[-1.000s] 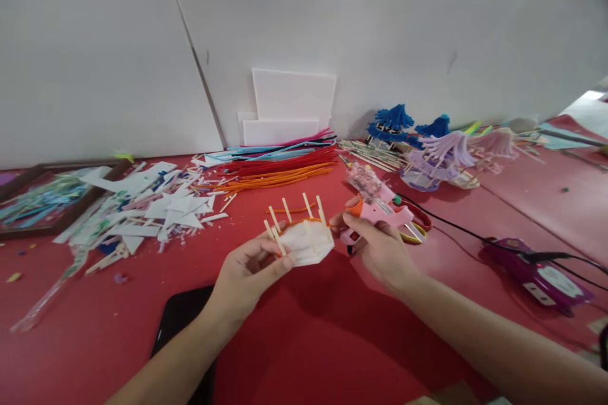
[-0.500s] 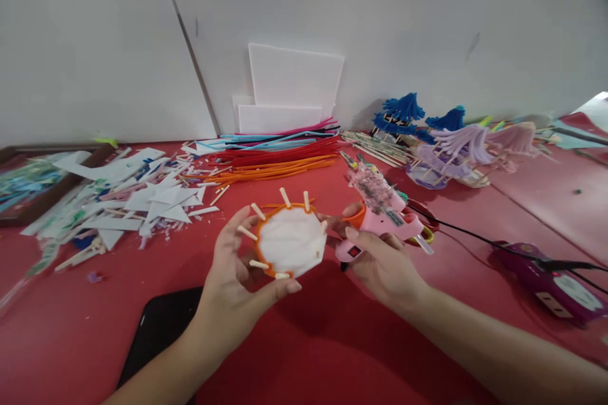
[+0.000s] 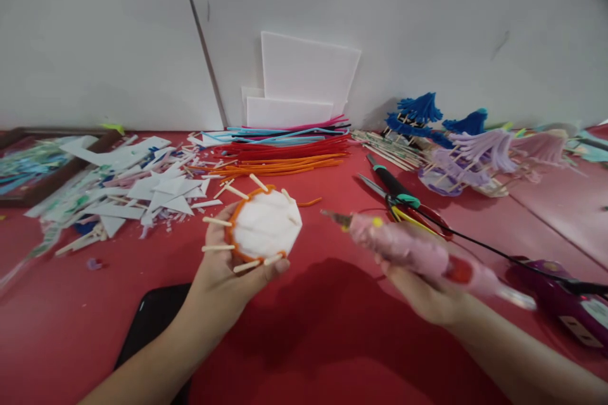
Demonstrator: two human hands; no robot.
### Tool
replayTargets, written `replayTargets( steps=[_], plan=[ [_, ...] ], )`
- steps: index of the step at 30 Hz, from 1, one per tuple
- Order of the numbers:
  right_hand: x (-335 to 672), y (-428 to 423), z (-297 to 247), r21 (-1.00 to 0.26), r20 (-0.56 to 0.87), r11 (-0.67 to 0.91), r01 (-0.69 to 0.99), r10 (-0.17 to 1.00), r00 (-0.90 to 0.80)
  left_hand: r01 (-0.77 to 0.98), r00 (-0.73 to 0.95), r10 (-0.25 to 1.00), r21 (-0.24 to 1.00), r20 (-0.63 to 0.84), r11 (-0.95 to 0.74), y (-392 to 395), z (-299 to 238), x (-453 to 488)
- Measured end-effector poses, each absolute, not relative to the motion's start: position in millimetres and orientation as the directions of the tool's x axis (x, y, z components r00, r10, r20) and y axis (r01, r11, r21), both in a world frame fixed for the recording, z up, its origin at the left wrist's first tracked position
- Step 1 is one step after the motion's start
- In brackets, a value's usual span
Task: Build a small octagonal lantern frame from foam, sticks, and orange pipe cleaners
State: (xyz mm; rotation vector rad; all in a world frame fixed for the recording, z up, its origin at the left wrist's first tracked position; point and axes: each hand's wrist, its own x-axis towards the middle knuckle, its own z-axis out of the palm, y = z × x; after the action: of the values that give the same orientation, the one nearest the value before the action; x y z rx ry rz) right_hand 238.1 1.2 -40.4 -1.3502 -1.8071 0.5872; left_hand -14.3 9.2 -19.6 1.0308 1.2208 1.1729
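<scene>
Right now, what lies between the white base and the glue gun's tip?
In the head view, red table shows between base and gun, an orange strand just beyond.

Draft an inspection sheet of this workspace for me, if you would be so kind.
Surface: plain red tabletop.
Job's things: white many-sided disc, partly edged in orange, with pale wooden sticks; pink glue gun, blurred.
Clutter: pile of white and coloured scraps at left; black flat rectangular device at front left, partly hidden.
Grips: left grip closed on the disc's edge; right grip closed around the glue gun.
Cables: thin black cable running toward the purple plastic power strip.
Surroundings: tall white panels behind, white flat sheets leaning there; blue and lilac fringed models at back right.
</scene>
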Motion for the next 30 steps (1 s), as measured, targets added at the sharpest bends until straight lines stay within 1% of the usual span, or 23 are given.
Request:
replayTargets(
  steps=[2,4,5,6,7,11,13,16,23,28,30],
  plan=[
    [240.3,-0.5,-36.1,-0.662,0.421,0.455,0.595,0.883,-0.207,-0.136,-0.066,0.992,0.986,-0.110,0.100,9.6,-19.6,-14.4],
    [236.2,-0.8,-30.4,-0.505,0.550,0.619,0.602,0.768,-0.328,-0.158,-0.072,0.993,0.984,-0.092,0.080,8.8,-19.1,-14.3],
    [233.2,-0.4,-28.0,-0.429,0.599,0.680,0.595,0.707,-0.376,-0.157,-0.067,0.994,0.985,-0.090,0.078,8.1,-19.0,-14.2],
    [230.3,0.2,-26.3,-0.380,0.629,0.717,0.585,0.664,-0.404,-0.153,-0.062,0.994,0.985,-0.087,0.077,7.4,-19.0,-14.1],
    [227.8,0.8,-25.6,-0.373,0.637,0.731,0.571,0.649,-0.415,-0.145,-0.059,0.995,0.987,-0.080,0.071,6.7,-19.0,-14.0],
    [224.2,2.4,-30.4,-0.438,0.598,0.736,0.516,0.667,-0.444,-0.073,-0.094,0.995,0.997,-0.036,0.029,5.5,-18.8,-13.7],
    [224.7,2.2,-34.4,-0.451,0.580,0.725,0.521,0.681,-0.446,-0.040,-0.114,0.993,0.999,-0.026,0.022,5.8,-17.7,-13.1],
    [225.1,1.8,-38.6,-0.456,0.577,0.705,0.543,0.699,-0.424,-0.036,-0.103,0.995,0.999,-0.018,0.014,6.2,-16.0,-11.7],
    [224.5,2.7,-39.0,-0.406,0.586,0.716,0.568,0.681,-0.439,0.015,-0.111,0.994,1.000,0.017,-0.016,4.7,-17.9,-12.0],
    [223.1,1.8,-33.8,-0.382,0.564,0.721,0.578,0.678,-0.472,-0.011,-0.102,0.995,1.000,0.003,-0.005,5.1,-17.8,-11.6],
    [222.2,1.2,-34.1,-0.371,0.581,0.703,0.607,0.685,-0.439,-0.012,-0.103,0.995,1.000,0.000,-0.001,5.0,-16.9,-10.8]
  ],
)
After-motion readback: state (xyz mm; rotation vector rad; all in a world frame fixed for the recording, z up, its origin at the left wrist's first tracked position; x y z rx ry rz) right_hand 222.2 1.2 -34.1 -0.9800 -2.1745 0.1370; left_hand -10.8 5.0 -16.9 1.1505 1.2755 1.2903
